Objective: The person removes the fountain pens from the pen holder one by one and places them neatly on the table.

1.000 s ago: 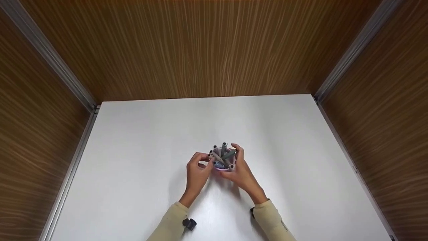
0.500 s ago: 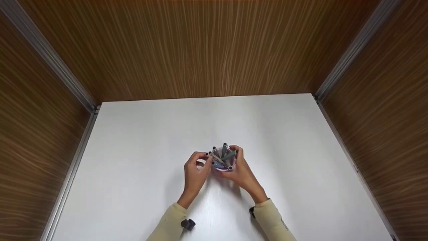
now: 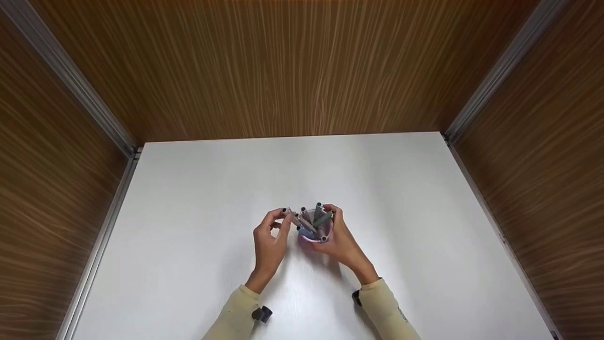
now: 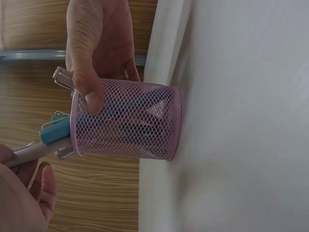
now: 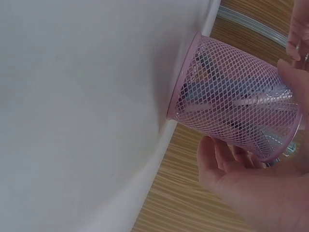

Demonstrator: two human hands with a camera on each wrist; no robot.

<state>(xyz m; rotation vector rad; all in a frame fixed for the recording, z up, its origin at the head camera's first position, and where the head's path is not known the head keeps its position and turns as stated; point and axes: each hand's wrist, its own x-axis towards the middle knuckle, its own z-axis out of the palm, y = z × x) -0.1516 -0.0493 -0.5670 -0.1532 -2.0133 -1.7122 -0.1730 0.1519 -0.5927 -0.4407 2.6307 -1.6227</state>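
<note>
A pink mesh pen holder (image 4: 128,121) stands on the white table, filled with several clip pens in green, blue, grey and brownish tones. My right hand (image 3: 343,245) grips it near the rim, thumb on the near side and fingers round the far side. My left hand (image 3: 270,241) pinches the clip end of a beige-grey pen (image 4: 30,152) between thumb and fingertips. That pen slants up to the left, its lower part still inside the holder's mouth. A blue pen (image 4: 55,130) lies right beside it in the left wrist view.
The white table (image 3: 198,189) spreads round both hands. Wood-grain panels (image 3: 292,71) wall it in at the back and both sides, with metal rails (image 3: 94,89) at the corners. A small black device (image 3: 262,314) is strapped at the left sleeve.
My left hand has moved left and slightly away from me, drawing the pinched pen outward from the bunch. The right hand stays round the pen holder, nearly unmoved.
</note>
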